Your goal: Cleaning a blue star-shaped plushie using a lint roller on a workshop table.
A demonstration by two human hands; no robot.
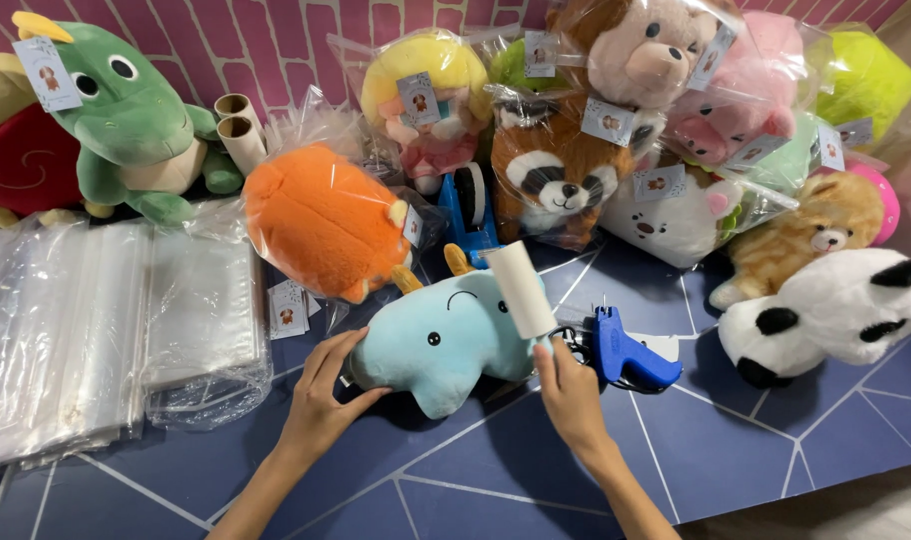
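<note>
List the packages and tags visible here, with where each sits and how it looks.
Stack of clear flat plastic bags: left on the blue table, glossy rectangles.
Clear bag around the orange plush toy: centre-left, crinkled.
Bagged plush toys: back row, each bearing a small white card tag.
White card tag: on the green dinosaur plush, top left.
Loose white card tags: beside the bag stack.

Clear plastic bags lie stacked at left; white paper tags beside them; bagged plush toys behind.
</note>
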